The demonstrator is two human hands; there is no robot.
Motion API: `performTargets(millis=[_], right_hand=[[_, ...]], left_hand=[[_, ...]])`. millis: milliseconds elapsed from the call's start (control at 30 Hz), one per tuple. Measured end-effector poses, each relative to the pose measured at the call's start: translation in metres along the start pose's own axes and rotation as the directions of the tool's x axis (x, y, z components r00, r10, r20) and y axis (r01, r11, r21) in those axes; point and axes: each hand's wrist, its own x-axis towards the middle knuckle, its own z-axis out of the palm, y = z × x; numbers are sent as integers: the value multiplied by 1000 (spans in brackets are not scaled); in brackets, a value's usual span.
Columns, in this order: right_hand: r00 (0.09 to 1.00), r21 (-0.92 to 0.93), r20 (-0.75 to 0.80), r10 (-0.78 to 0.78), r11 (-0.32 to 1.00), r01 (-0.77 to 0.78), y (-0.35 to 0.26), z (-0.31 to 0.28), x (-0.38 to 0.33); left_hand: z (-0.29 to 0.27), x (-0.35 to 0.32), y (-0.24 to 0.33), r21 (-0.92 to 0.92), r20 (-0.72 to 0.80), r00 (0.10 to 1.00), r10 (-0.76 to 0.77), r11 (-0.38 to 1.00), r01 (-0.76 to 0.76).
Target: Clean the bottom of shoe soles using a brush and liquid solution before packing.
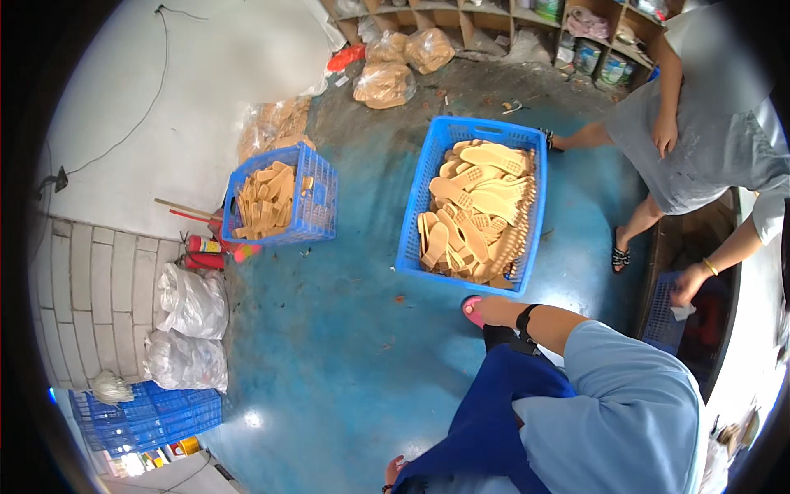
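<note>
A large blue plastic crate [418, 202] stands on the floor, filled with tan shoe soles [473, 198]. My right hand [497, 311], below a black watch band, is just short of the crate's near edge, above a pink slipper [471, 311]. Its fingers cannot be told apart. At the lower edge, my left hand [395, 470] hangs beside my dark blue apron [502, 403], far from the crate. It is partly hidden, and its grip does not show clearly. Neither hand touches the soles.
A smaller blue crate [325, 206] of tan pieces stands at left. White sacks [191, 305] and stacked blue crates [152, 416] line the left wall. Bags [385, 86] lie before the shelves [485, 25]. A co-worker in grey [699, 140] stands at right, one hand [690, 284] lowered near another crate.
</note>
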Motion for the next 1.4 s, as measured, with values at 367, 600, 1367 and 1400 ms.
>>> performTargets(millis=[367,600,1367,1400], right_hand=[[960,125,274,-53,992,19,30,3,189],[941,189,287,180,952,-239,-7,42,229],[996,391,85,33,918,-64,120,84,120],[999,370,47,11,929,-28,113,73,102]], left_hand=[[7,-92,111,-899,322,766,-557,74,431],[67,-140,54,-906,410,757,-509,-137,400],[109,49,-72,480,-119,991,58,877,6],[102,50,-86,499,-134,984,116,866,-34]])
